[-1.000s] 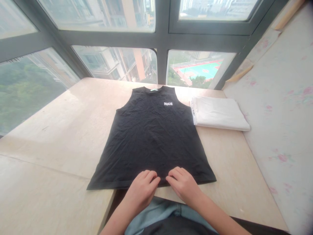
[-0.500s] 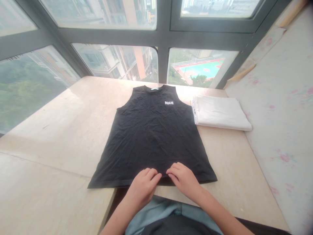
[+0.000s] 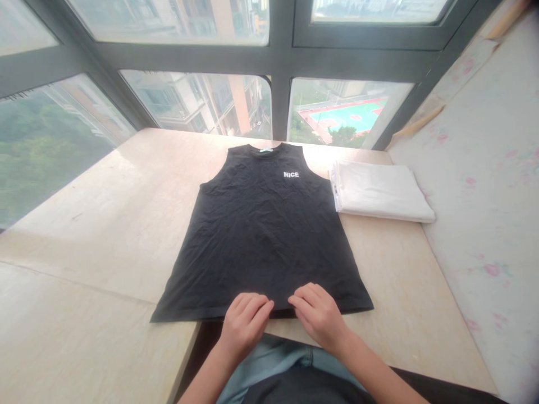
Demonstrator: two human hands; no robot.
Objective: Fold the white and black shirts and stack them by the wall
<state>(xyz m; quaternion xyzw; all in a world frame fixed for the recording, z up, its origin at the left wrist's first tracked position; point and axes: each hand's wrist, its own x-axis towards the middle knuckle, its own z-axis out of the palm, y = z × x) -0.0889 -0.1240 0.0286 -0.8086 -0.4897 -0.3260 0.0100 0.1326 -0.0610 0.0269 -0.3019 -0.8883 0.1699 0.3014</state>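
A black sleeveless shirt with the white word NICE on its chest lies spread flat, neckline toward the window and hem toward me. At the middle of the hem, my left hand pinches the fabric between thumb and fingers. My right hand pinches the same hem a short way to the right, with a small gap between the two hands. The undersides of both hands are hidden. The hem's two lower corners lie flat on either side.
The shirt rests on a pale stone-like ledge. A folded white cloth lies right of the shirt, beside the floral wall. Grey window frames stand behind. The ledge's front edge is near my lap.
My hands have moved slightly apart along the hem and a little lower in the view. The shirt lies almost as before, and the view has tilted slightly.
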